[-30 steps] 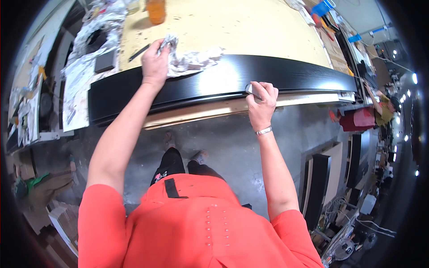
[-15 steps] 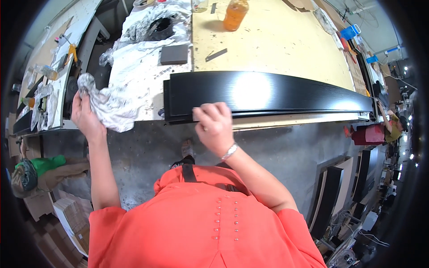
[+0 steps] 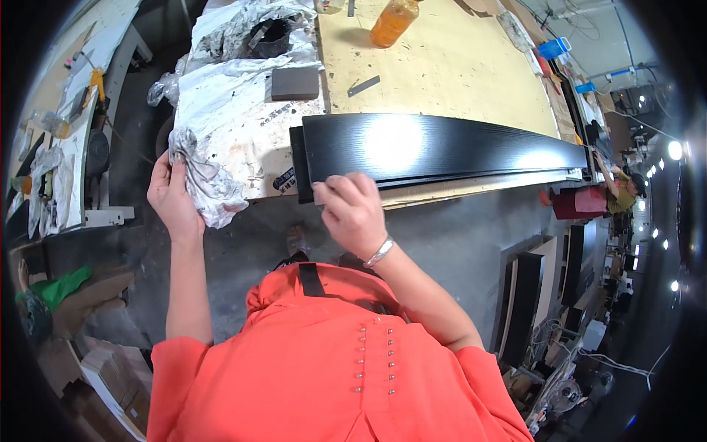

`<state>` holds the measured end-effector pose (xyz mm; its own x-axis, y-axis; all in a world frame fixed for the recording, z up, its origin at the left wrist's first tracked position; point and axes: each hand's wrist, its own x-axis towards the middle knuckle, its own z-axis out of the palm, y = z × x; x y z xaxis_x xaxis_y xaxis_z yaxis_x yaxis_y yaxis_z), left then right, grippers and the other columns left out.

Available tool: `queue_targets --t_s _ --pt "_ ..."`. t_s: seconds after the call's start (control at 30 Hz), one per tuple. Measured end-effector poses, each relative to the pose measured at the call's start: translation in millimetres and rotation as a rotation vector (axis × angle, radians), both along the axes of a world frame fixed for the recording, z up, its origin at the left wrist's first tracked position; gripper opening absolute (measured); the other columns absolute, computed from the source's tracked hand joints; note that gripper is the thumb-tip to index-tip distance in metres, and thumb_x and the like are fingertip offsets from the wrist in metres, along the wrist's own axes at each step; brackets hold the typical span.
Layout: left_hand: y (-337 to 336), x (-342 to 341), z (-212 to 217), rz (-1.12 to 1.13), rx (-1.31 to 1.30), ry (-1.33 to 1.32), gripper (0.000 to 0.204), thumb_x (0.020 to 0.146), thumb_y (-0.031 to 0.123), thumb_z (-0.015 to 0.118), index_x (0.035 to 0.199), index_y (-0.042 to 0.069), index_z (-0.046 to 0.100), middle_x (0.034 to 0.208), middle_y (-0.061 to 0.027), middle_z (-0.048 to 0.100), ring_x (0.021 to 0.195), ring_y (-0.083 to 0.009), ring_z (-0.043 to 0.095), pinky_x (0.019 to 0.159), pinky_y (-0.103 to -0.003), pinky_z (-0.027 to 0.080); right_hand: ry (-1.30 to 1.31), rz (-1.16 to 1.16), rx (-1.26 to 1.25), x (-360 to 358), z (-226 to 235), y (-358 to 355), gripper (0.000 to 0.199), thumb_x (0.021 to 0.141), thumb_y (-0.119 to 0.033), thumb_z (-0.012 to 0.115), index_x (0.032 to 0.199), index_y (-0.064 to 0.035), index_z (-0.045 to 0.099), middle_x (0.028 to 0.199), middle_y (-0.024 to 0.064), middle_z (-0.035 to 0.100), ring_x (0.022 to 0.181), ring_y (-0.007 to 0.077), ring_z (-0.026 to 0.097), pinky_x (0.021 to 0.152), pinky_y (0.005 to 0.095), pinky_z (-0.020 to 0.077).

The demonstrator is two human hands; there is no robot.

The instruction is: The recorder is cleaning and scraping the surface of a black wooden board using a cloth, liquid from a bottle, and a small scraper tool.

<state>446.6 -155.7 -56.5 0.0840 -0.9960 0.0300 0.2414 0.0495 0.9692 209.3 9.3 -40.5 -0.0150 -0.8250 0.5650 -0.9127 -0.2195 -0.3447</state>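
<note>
My left hand point(image 3: 177, 206) grips a white cloth point(image 3: 212, 190) smeared with dark stains, at the near left corner of the workbench. The cloth hangs partly over the bench's front edge. A stack of long, glossy black boards point(image 3: 471, 152) lies along that edge, the top one slightly offset from those beneath. My right hand point(image 3: 352, 215), a bracelet on its wrist, is closed with curled fingers at the boards' near edge, close to their left end. Something small and pale shows at its fingertips, too little to name.
Behind the boards lie a dark grey block point(image 3: 295, 85), a thin metal strip point(image 3: 364, 86) and a bottle of orange liquid point(image 3: 395, 23). A black tub point(image 3: 271, 38) sits among stained sheeting. People work at far left and far right point(image 3: 589, 202). More black boards point(image 3: 524, 302) lean at right.
The view has turned a little, shifting the bench in the picture. My left hand has brought the cloth rightward and nearer. My right hand has slid slightly left along the boards' edge.
</note>
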Motion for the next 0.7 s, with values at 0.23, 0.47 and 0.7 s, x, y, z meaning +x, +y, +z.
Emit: queue_targets --t_s 0.23,0.47,0.7 --pt "5 -22 4 -0.122 -0.041 0.026 0.021 0.099 0.001 0.056 0.117 -0.008 0.06 0.109 -0.0086 0.067 0.096 -0.0104 0.061 0.087 -0.024 0.047 0.04 -0.559 -0.057 -93 4 57 0.035 0.061 0.003 0.069 0.094 -0.0096 0.069 0.089 0.0083 0.061 0.087 0.0297 0.055 0.078 0.0437 0.0456" --pt "14 -57 21 -0.237 -0.084 0.042 0.022 0.097 -0.002 0.057 0.117 -0.009 0.06 0.106 -0.0086 0.066 0.095 -0.0105 0.061 0.086 -0.024 0.046 -0.042 -0.223 0.004 -52 4 27 0.032 0.064 0.001 0.065 0.094 -0.01 0.065 0.094 0.0055 0.062 0.09 0.0281 0.059 0.082 0.0411 0.0484" --pt "7 -44 41 -0.202 -0.124 -0.037 0.022 0.099 0.0 0.054 0.118 -0.01 0.058 0.109 -0.0097 0.065 0.097 -0.0116 0.062 0.087 -0.027 0.049 -0.077 -1.06 -0.12 -252 -3 157 0.029 0.071 0.001 0.062 0.099 -0.0026 0.071 0.095 0.0123 0.064 0.091 0.0324 0.058 0.084 0.0403 0.0467"
